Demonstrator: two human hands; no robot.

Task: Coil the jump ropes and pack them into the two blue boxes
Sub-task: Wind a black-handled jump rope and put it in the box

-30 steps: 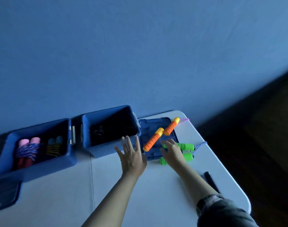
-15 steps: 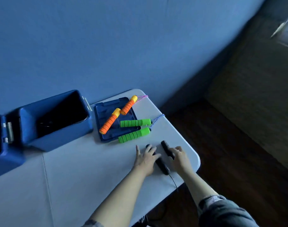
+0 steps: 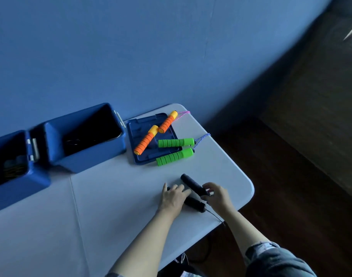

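the black jump rope's two handles [image 3: 193,188] lie near the front right corner of the surface [image 3: 115,206], its cord trailing off the edge; the right hand [image 3: 217,195] has a grip pinched round the far handle's end, while the left hand [image 3: 173,197] lies with straight fingers over the nearer handle. the step in hand looks like gathering this rope for coiling, and next the cord likely needs hauling up and looping. orange handles [image 3: 151,136] and green handles [image 3: 174,150] wait on a lid [image 3: 139,126] beside the two blue boxes [image 3: 87,140].
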